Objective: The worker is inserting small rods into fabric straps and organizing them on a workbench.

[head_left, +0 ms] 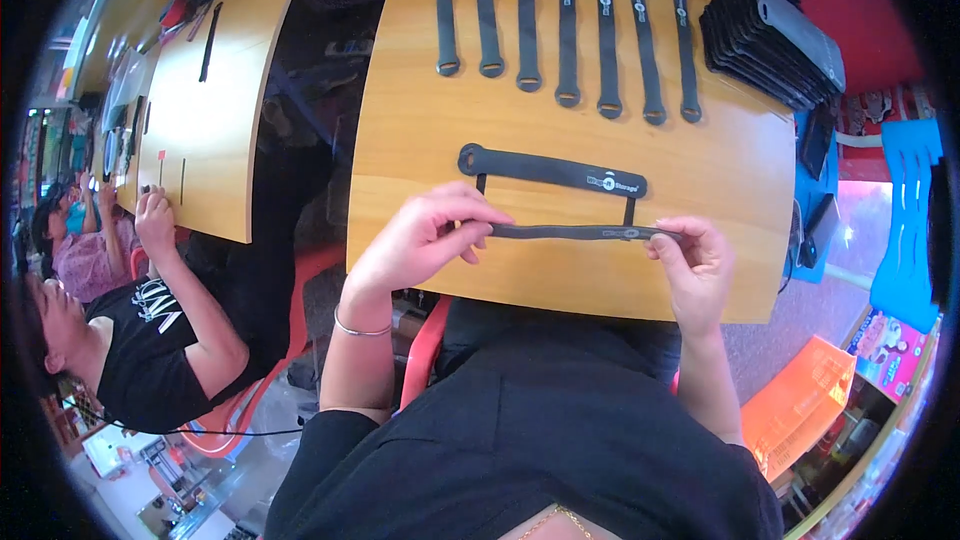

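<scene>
A long black hook-and-loop style strap (572,233) is stretched edge-on between my two hands, just above the near part of the wooden table (420,135). My left hand (432,235) pinches its left end, and my right hand (695,258) pinches its right end. Beyond it lies a wider-looking flat black strap (545,168) with a ring-shaped left end and pale print at the right. Two short dark lines run from this flat strap toward the held one; I cannot tell whether they are marks or strips.
Several black straps (567,38) lie in a row at the far side. A stack of black flat pieces (770,40) stands at the far right. To the left, a person (150,340) works at another wooden table (222,90). An orange crate (800,405) is at the lower right.
</scene>
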Demonstrator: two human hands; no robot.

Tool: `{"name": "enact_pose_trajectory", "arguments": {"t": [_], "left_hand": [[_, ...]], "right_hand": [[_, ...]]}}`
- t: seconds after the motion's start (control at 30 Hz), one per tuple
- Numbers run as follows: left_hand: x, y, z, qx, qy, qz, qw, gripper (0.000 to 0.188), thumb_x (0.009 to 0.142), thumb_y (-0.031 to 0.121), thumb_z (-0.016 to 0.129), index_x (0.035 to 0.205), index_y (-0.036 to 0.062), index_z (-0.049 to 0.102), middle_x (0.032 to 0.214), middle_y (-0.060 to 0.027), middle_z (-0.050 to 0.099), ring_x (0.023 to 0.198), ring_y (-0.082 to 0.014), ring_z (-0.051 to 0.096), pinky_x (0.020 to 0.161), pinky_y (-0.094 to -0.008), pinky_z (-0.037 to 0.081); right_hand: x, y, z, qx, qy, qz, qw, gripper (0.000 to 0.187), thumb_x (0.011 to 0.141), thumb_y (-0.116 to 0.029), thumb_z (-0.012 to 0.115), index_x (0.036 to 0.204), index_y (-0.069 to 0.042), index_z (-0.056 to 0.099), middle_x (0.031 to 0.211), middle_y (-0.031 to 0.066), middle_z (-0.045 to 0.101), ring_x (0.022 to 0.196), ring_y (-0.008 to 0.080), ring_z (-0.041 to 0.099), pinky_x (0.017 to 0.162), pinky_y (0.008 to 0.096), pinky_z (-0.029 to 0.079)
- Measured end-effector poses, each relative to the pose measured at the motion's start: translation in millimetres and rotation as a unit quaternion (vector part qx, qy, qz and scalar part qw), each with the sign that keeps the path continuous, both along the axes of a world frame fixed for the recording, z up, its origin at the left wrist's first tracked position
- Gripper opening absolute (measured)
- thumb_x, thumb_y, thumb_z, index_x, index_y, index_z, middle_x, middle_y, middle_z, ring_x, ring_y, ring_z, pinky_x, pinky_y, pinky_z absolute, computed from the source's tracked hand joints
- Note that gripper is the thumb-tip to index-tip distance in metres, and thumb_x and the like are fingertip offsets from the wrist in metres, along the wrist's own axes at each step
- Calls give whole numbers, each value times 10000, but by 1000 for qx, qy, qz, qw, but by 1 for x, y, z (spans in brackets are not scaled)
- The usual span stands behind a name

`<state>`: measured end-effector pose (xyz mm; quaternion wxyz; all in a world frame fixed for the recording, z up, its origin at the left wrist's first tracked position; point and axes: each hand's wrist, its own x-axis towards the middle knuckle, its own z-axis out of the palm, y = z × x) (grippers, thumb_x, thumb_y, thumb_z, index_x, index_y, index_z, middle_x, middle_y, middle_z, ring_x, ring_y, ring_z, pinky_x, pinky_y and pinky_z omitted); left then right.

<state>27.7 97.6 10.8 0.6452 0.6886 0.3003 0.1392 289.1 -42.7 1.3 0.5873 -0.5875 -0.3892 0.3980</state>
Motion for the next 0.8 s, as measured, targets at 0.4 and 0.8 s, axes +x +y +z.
{"name": "enact_pose_trajectory", "arguments": {"t": [0.4,0.8], "left_hand": [[-5,18,-32,-66,12,226,972,179,845,-17,616,1020,0,648,817,-35,640,706,-85,620,666,-203,516],[3,20,-47,-26,20,279,960,168,867,-21,574,1018,-15,648,816,-36,653,708,-89,639,652,-203,515]], "right_hand": [[9,12,-25,-77,9,-18,997,150,877,4,584,1024,-8,612,826,8,587,721,65,570,653,201,483],[14,20,-40,-94,2,-31,995,131,887,-9,582,1017,-8,603,834,3,589,700,60,557,634,195,476]]}}
